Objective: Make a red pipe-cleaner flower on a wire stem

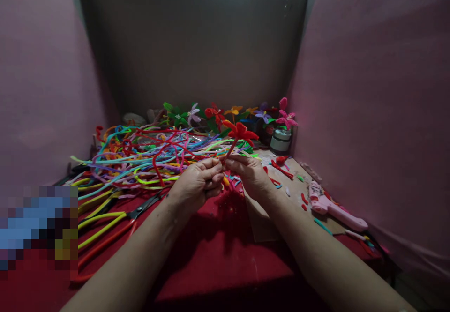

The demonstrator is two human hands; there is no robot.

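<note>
A red pipe-cleaner flower (241, 132) on a thin red stem rises above my two hands at the middle of the view. My left hand (197, 185) is closed, its fingertips pinching the lower stem. My right hand (248, 171) is closed too, pinching the stem just below the bloom. The fingertips of both hands almost touch. Behind them lies a big tangle of coloured pipe cleaners (140, 155) on the red tabletop (218, 256).
Finished flowers (260, 113) stand along the back wall beside a small jar (280, 141). Scissors (146, 206) and pliers with yellow handles (101, 220) lie at left. A pink glue gun (332, 209) rests on a cardboard sheet (298, 185) at right, among cut scraps. Pink walls close both sides.
</note>
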